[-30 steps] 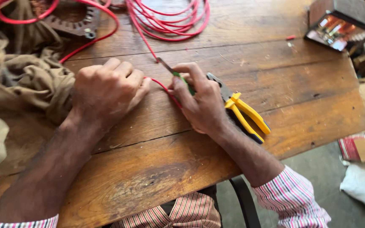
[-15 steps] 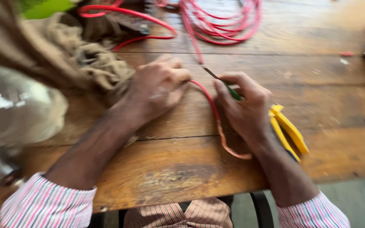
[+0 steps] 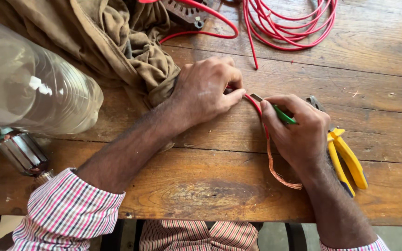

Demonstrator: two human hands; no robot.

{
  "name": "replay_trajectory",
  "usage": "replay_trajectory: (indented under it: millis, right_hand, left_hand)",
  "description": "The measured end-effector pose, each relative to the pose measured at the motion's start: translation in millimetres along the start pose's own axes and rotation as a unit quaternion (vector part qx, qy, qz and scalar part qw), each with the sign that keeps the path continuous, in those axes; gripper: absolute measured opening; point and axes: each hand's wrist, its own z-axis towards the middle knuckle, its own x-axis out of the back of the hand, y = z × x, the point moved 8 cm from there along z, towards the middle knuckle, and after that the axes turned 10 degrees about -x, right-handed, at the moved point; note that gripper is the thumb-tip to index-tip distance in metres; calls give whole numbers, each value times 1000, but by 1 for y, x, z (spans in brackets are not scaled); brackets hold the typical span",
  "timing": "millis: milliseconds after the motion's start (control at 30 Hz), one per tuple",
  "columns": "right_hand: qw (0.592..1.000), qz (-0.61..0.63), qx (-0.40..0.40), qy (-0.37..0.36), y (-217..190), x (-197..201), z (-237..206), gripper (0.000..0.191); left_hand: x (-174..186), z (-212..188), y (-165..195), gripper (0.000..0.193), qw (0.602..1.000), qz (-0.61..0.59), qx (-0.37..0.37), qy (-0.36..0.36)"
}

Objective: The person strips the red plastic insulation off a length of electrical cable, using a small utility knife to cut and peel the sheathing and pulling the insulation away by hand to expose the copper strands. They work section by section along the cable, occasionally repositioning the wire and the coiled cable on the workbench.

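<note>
My left hand (image 3: 208,88) presses a red wire (image 3: 256,106) down on the wooden table (image 3: 210,186), fingers closed around it. My right hand (image 3: 298,132) holds a small green-handled knife (image 3: 275,110) with its blade against the wire's red sheath. Below the blade the wire is bare, and copper strands (image 3: 278,169) fan out toward the table's front edge. The wire runs back to a red coil (image 3: 289,28) at the far side.
Yellow-handled pliers (image 3: 345,158) lie right beside my right wrist. A brown cloth (image 3: 117,42) is heaped at the back left, a clear plastic bottle (image 3: 29,88) lies at the left, and a metal motor rotor (image 3: 22,153) sits under it. A dark metal part (image 3: 184,11) lies by the coil.
The view has swung left and closer, bringing the bottle and rotor into sight. Both hands stay on the wire; the stripped copper end now shows clearly.
</note>
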Motion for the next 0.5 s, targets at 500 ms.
replay_trajectory:
  millis: [500]
  right_hand:
    - [999, -21, 29, -10, -1, -8, 0, 16]
  left_hand:
    - [-3, 4, -9, 23, 997, -35, 54, -38]
